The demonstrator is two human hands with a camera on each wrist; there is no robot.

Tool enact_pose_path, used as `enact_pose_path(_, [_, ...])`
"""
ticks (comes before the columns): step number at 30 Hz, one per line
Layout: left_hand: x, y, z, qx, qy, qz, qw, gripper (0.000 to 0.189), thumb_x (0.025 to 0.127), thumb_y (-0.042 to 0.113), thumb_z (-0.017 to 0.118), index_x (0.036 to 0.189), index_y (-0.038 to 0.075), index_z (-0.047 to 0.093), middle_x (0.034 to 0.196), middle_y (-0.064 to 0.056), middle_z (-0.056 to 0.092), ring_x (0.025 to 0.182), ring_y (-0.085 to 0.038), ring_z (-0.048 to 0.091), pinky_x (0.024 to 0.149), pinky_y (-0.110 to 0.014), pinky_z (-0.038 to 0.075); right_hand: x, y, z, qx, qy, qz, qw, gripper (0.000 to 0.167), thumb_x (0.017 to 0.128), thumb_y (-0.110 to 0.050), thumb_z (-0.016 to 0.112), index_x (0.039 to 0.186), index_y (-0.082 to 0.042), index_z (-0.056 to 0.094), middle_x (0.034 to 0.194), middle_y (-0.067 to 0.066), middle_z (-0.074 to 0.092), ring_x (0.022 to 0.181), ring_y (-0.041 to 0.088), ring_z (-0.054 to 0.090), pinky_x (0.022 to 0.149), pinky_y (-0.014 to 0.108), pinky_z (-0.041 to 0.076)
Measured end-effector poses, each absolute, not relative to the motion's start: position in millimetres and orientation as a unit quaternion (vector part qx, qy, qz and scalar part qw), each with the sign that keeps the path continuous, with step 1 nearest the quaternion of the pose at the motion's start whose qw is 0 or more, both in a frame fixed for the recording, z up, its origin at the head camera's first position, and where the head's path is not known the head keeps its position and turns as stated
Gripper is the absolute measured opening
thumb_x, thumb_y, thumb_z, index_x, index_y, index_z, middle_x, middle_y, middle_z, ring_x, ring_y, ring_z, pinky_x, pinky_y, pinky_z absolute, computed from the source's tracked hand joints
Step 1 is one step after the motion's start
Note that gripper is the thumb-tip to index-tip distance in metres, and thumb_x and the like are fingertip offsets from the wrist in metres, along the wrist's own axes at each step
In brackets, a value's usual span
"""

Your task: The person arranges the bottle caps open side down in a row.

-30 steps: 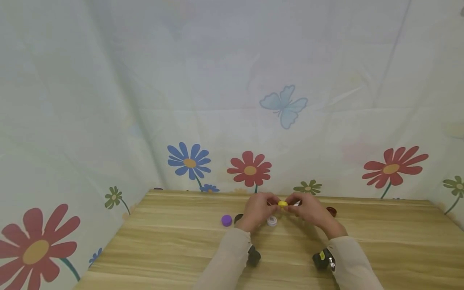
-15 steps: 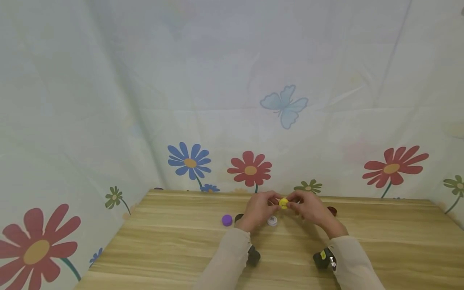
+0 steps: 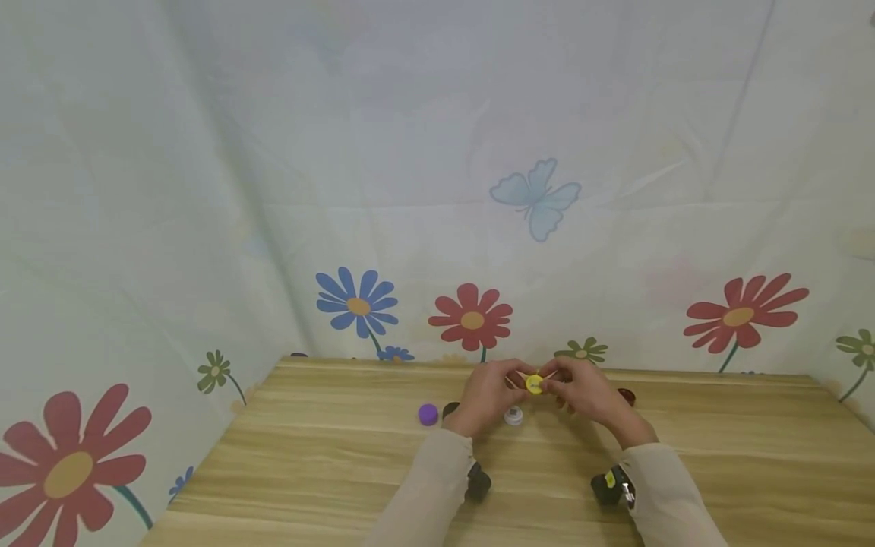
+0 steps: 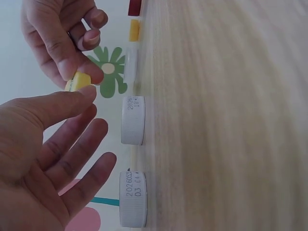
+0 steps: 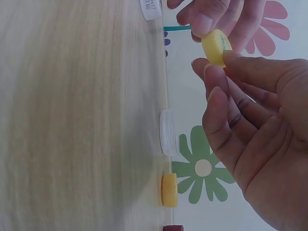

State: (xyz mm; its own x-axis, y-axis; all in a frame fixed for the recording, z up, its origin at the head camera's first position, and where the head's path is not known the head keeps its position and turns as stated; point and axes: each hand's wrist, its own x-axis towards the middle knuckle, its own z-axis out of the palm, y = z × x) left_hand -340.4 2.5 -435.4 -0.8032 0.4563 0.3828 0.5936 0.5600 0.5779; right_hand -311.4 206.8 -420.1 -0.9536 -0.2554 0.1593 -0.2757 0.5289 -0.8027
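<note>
A small yellow bottle cap point(image 3: 534, 384) is held up above the table between both hands. My left hand point(image 3: 487, 396) pinches its left side with thumb and fingertips, the other fingers spread loosely in the left wrist view. From the other side my right hand point(image 3: 586, 391) pinches the same cap between thumb and fingers. In the right wrist view, dark print shows on the face of the yellow cap point(image 5: 216, 48). Beneath the hands a white cap point(image 3: 513, 416) lies on the table, and a black cap point(image 3: 450, 410) is partly hidden by the left wrist.
A purple cap point(image 3: 428, 415) lies left on the wooden table point(image 3: 328, 456), a dark red cap point(image 3: 626, 397) to the right. The right wrist view adds a clear cap point(image 5: 168, 132) and an orange-yellow cap point(image 5: 169, 190). A flower-print cloth point(image 3: 410, 190) hangs behind the table.
The yellow cap has turned in the fingers: its side showed first, and now its round face is toward the head camera. Both hands stay in nearly the same place.
</note>
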Motion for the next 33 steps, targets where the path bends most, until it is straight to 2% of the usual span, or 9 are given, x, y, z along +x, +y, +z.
enact_pose_path(9, [-342.6, 2.9, -436.9, -0.289, -0.888, -0.345, 0.096, 0.030, 0.089, 0.008, 0.087, 0.117, 0.012, 0.081, 0.087, 0.005, 0.077, 0.078, -0.002, 0.067, 0.070, -0.018, 0.051, -309.8, 207.7, -419.6, 0.164, -0.872, 0.461, 0.002, 0.017, 0.099, 0.000, 0.070, 0.115, 0.002, 0.069, 0.098, 0.013, 0.073, 0.072, 0.022, 0.067, 0.058, 0.037, 0.058])
enact_pose_path(15, [-341.6, 3.4, -436.0, -0.299, -0.880, -0.357, 0.096, 0.026, 0.088, 0.008, 0.088, 0.113, 0.009, 0.081, 0.095, 0.002, 0.079, 0.080, -0.004, 0.070, 0.073, -0.018, 0.053, -309.4, 208.5, -418.8, 0.170, -0.873, 0.458, 0.006, 0.021, 0.094, 0.001, 0.075, 0.115, 0.002, 0.071, 0.102, 0.010, 0.071, 0.079, 0.021, 0.066, 0.063, 0.042, 0.060])
enact_pose_path(25, [-339.9, 4.4, -433.7, -0.304, -0.878, -0.360, 0.086, 0.025, 0.088, 0.007, 0.088, 0.112, 0.008, 0.082, 0.104, 0.000, 0.079, 0.082, -0.005, 0.070, 0.073, -0.016, 0.053, -310.0, 208.2, -419.2, 0.174, -0.875, 0.452, 0.017, 0.020, 0.091, -0.002, 0.079, 0.111, 0.000, 0.073, 0.102, 0.009, 0.072, 0.082, 0.020, 0.066, 0.067, 0.035, 0.058])
enact_pose_path(33, [-338.3, 3.6, -433.9, -0.297, -0.870, -0.387, 0.067, 0.024, 0.089, 0.005, 0.087, 0.111, 0.008, 0.079, 0.099, 0.001, 0.079, 0.084, -0.008, 0.073, 0.074, -0.018, 0.056, -309.2, 207.6, -418.0, 0.175, -0.880, 0.442, 0.021, 0.020, 0.089, -0.001, 0.080, 0.109, -0.001, 0.074, 0.097, 0.008, 0.071, 0.081, 0.020, 0.066, 0.067, 0.035, 0.057])
